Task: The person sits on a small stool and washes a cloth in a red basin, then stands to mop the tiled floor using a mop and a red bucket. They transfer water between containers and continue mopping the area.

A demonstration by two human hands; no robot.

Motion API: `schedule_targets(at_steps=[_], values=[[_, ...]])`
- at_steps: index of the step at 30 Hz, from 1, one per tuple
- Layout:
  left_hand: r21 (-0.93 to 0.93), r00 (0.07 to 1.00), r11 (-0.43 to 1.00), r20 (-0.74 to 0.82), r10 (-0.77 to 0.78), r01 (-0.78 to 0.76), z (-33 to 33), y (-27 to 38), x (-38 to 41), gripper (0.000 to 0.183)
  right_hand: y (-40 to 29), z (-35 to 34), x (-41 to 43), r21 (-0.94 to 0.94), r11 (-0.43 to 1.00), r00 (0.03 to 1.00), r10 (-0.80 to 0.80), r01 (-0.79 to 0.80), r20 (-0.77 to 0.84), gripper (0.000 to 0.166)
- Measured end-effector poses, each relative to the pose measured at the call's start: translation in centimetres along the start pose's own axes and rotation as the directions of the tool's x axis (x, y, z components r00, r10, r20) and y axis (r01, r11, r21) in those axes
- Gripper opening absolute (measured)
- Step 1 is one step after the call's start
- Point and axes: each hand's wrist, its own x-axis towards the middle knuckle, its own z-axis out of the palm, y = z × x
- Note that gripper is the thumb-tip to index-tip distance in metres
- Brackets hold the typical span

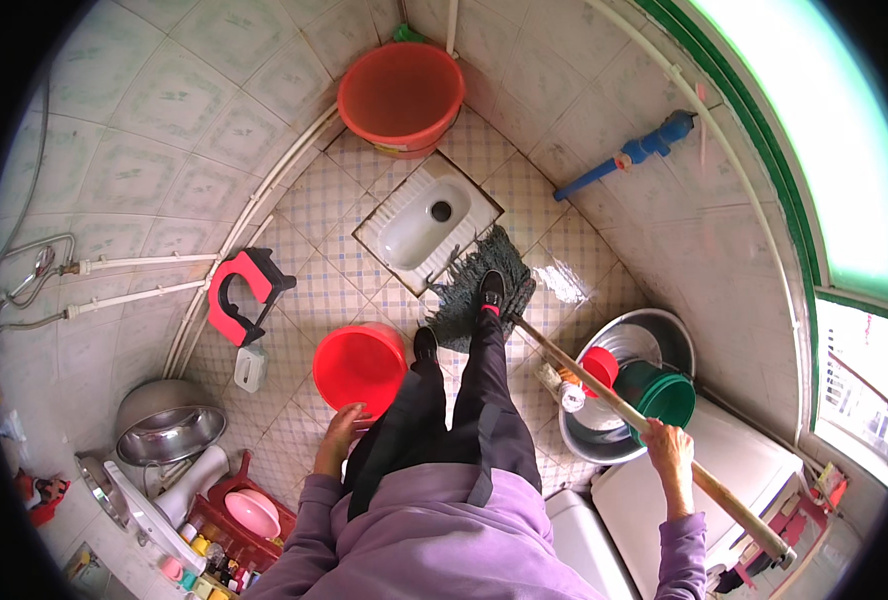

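Observation:
My right hand (667, 444) grips the wooden handle of a string mop (601, 390). Its handle slants from the lower right down to a dark grey mop head (451, 315) spread on the tiled floor. My right shoe (492, 289) is over the mop head, and my left shoe is at its edge. At the near rim of a red bucket (360, 367) is my left hand (342, 435), with nothing seen in it; whether it touches the rim is unclear. A white squat toilet (414, 232) is set into the floor just beyond the mop head.
An orange-red tub (401, 97) stands in the far corner. To the left are a red and black toilet stool (245, 296) and a metal basin (170, 424). On the right, a large metal basin (673, 334) holds a green bucket (657, 397) and a red container, beside a white appliance (714, 480).

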Motion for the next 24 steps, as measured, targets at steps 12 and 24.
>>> schedule_targets(at_steps=[12,24], values=[[-0.046,0.998,0.998,-0.051,-0.037,0.035,-4.7,-3.4,-0.9,0.047,-3.3,-1.0,-1.0,-0.077,0.997,0.998,-0.024,0.028,0.059,0.028],[-0.08,0.991,0.99,-0.066,-0.12,0.115,-3.5,-4.8,1.2,0.046,-4.3,-1.4,-0.9,-0.088,0.995,0.997,-0.04,0.046,0.062,0.027]])
